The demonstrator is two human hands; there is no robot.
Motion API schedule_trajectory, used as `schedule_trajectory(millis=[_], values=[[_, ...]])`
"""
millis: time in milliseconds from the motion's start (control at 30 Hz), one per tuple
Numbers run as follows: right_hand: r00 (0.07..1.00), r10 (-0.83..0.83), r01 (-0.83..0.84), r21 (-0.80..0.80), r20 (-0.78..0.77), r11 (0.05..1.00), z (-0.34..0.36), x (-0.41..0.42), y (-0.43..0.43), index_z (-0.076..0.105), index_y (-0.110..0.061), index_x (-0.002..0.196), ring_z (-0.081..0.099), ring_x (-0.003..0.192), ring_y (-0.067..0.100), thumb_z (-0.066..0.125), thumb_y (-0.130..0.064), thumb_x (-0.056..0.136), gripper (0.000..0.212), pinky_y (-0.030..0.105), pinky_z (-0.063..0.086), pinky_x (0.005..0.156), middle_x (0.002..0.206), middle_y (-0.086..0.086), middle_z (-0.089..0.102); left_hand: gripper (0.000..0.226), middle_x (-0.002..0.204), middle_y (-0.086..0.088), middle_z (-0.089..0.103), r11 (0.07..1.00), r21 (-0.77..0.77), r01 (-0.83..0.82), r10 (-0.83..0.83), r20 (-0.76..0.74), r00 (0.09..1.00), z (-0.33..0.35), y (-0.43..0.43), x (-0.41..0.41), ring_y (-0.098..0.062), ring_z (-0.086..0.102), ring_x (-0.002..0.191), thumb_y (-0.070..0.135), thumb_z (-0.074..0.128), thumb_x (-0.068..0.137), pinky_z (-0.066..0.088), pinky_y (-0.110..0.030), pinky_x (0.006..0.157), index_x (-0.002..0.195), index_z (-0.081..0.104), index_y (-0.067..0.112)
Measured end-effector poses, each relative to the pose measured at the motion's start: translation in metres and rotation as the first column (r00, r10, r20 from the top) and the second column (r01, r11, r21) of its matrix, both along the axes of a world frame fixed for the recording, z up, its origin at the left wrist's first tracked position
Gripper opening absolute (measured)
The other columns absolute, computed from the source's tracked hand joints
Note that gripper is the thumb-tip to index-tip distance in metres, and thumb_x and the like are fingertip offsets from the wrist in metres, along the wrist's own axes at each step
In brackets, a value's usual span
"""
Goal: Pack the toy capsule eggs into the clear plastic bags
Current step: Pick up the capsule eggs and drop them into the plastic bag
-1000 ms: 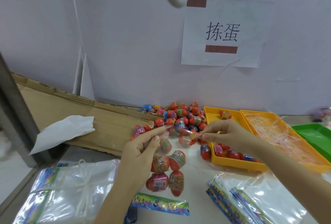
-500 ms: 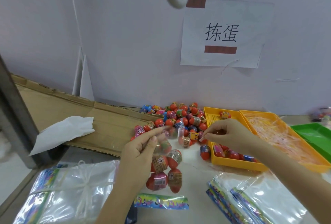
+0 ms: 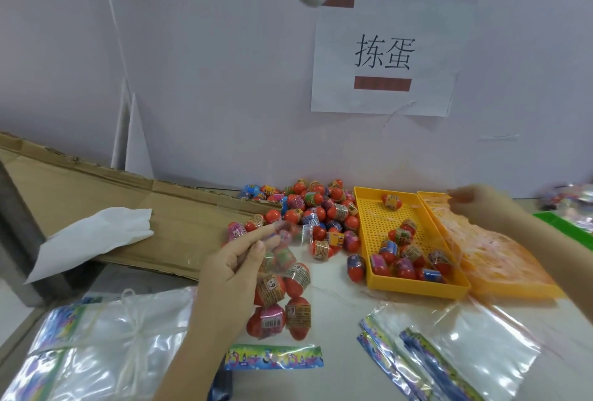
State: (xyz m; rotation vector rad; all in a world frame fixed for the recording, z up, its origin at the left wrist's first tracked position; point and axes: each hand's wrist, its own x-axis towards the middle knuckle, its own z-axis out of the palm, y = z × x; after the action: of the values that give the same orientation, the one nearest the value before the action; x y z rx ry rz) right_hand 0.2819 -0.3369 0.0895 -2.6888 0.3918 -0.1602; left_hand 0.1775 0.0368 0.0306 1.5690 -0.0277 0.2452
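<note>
Capsule eggs [image 3: 282, 298] are hanging in the clear bag [image 3: 290, 235] above the table, just in front of the loose pile [image 3: 317, 208]. As I judge it, doing this step well is meaning holding the bag's mouth level and taut so nothing is tipping out. My left hand [image 3: 231, 275] is pinching the bag's upper edge, thumb and forefinger closed on the film. My right hand [image 3: 471, 205] is hovering over the orange tray [image 3: 519, 293], blurred; I cannot tell whether it is gripping anything.

White table [image 3: 337, 311] bearing cardboard [image 3: 96, 195], loose eggs [image 3: 314, 208], 2 yellow trays [image 3: 417, 286], 2 bag stacks [image 3: 96, 346].
</note>
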Motion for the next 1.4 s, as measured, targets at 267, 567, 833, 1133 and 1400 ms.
schedule_trajectory(millis=[267,567,833,1133,1400], values=[[0.657,-0.272,-0.315,-0.584,-0.703,0.748,0.041,-0.011,-0.009,0.059,-0.012,0.120,0.070,0.085,0.015,0.060,-0.035,0.089,0.039,0.029,0.057,0.074,0.102,-0.001,0.072,0.031,0.097,0.021,0.074,1.000,0.016,-0.007,0.007,0.002,1.000,-0.003,0.001,0.001,0.005,0.067,0.096,0.010,0.053,0.097,0.060,-0.026,0.078,0.112,0.071,0.030],[0.977,0.211,-0.143,0.638,-0.032,0.756,0.059,-0.027,0.011,0.061,-0.012,0.122,0.068,0.078,0.023,0.053,-0.022,0.095,0.029,0.031,0.056,0.055,0.115,0.011,0.068,0.029,0.099,0.019,0.075,1.000,0.018,-0.013,0.013,0.025,1.000,-0.005,0.000,0.002,0.003,0.067,0.100,0.011,0.053,0.097,0.058,-0.026,0.080,0.114,0.071,0.027],[0.897,0.434,-0.389,0.610,0.081,0.690,0.024,-0.078,0.125,0.064,-0.040,0.104,0.070,0.086,0.006,0.068,-0.056,0.057,0.049,0.030,0.059,0.064,0.099,-0.013,0.072,0.027,0.100,0.007,0.077,0.987,-0.160,-0.023,0.029,0.037,0.999,-0.004,-0.006,0.000,-0.008,0.072,0.095,0.015,0.054,0.094,0.060,-0.024,0.068,0.110,0.070,0.030],[0.880,0.455,-0.324,0.874,0.137,0.362,-0.024,-0.085,0.197,0.072,-0.018,0.098,0.069,0.068,0.014,0.071,-0.039,0.069,0.037,0.023,0.053,0.057,0.083,0.002,0.074,0.038,0.104,-0.005,0.076,0.924,-0.382,0.008,-0.021,-0.029,0.999,0.003,-0.010,-0.004,-0.026,0.073,0.093,0.040,0.067,0.074,0.062,-0.040,0.065,0.108,0.074,0.026],[0.913,0.374,-0.277,0.920,0.162,0.279,-0.030,-0.072,0.209,0.072,-0.018,0.092,0.066,0.066,0.007,0.075,-0.024,0.075,0.018,0.022,0.053,0.057,0.078,-0.003,0.072,0.019,0.087,0.001,0.078,0.903,-0.424,-0.074,0.035,-0.101,0.994,0.005,-0.006,0.001,-0.014,0.074,0.074,0.019,0.068,0.069,0.057,-0.025,0.053,0.080,0.081,0.026]])
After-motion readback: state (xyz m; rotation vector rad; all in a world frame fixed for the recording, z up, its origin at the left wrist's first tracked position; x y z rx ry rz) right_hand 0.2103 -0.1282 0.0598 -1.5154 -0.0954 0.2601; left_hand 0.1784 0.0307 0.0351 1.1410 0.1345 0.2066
